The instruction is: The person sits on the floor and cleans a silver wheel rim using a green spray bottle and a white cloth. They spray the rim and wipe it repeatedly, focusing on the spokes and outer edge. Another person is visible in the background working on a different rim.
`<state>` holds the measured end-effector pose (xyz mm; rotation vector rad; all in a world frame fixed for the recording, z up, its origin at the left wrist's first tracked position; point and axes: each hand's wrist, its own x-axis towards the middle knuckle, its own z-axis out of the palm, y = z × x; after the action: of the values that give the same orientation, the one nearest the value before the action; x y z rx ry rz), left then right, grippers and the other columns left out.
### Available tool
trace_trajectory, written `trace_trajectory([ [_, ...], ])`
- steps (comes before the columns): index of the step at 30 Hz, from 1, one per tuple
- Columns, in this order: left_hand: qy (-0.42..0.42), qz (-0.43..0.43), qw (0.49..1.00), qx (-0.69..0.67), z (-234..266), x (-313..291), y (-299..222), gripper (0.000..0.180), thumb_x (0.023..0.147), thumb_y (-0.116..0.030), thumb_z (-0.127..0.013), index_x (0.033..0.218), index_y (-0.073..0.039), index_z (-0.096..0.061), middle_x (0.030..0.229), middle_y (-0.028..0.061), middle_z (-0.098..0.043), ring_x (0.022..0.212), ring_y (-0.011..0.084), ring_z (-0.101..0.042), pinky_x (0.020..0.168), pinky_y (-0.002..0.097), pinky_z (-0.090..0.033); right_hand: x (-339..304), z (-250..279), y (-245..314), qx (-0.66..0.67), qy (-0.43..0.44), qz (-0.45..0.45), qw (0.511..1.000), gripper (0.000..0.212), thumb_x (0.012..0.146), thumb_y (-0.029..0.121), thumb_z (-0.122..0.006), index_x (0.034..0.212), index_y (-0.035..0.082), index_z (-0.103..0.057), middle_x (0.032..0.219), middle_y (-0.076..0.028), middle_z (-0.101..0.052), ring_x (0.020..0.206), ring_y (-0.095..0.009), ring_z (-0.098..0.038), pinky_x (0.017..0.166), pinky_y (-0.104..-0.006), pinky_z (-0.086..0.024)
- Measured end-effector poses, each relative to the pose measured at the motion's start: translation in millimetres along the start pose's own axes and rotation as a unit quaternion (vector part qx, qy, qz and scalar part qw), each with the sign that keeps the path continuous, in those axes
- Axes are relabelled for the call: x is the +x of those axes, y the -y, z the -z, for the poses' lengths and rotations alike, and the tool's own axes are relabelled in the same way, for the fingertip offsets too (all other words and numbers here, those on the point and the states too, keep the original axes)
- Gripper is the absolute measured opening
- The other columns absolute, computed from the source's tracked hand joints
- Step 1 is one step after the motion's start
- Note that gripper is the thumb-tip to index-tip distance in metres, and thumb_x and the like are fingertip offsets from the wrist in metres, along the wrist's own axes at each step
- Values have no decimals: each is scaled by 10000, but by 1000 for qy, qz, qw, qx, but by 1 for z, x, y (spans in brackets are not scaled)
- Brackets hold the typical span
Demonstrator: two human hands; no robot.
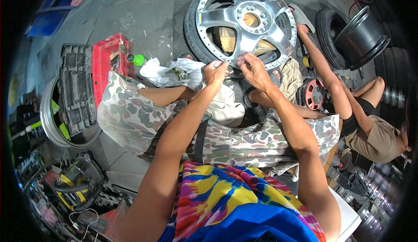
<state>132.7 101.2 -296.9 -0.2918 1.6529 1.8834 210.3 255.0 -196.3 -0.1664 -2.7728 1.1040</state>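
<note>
A polished silver wheel (244, 35) with broad spokes and small bolts around its rim lies flat on a black tire (190, 37) in front of me. At its near edge, my left hand (216, 73) is closed, fingertips pinched together by the rim. My right hand (255, 71) is just to the right, also pinched, its fingertips at the rim's lip. Whatever small thing either pinch holds is too small to make out. White cloth (167, 73) with a few small metal pieces (180, 73) on it lies left of my left hand.
A red crate (99, 67) and its black lid (77, 87) stand left, beside a green-capped bottle (138, 60). At right, another person's hand (302, 29) touches the wheel's edge. Beyond are a loose tire (326, 35), a dark rim barrel (363, 35) and a red-black round part (312, 93).
</note>
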Motion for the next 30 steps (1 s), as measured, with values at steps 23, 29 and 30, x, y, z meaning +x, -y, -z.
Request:
trace_trajectory([
  [23,-12,26,996,-87,0,0,8,161,918,-65,-779,1013,53,-724,856,88,-738,693,155,-696,668,266,-587,-1,0,0,11,-17,9,1000,185,992,145,-680,1106,0,-685,1065,-187,-668,975,-402,-672,843,-448,-535],
  [29,-59,-70,991,93,-1,11,13,256,853,-241,-801,903,0,-730,746,79,-716,670,163,-662,616,303,-506,-4,0,0,-3,-22,10,1000,182,1002,151,-667,1106,3,-686,1076,-190,-669,998,-410,-667,869,-456,-533],
  [30,-67,-126,975,169,5,14,14,272,833,-263,-799,881,-6,-725,734,88,-716,667,179,-660,626,323,-506,-3,1,1,0,-21,11,1000,183,1001,151,-667,1108,3,-685,1079,-190,-671,1003,-411,-667,872,-456,-534],
])
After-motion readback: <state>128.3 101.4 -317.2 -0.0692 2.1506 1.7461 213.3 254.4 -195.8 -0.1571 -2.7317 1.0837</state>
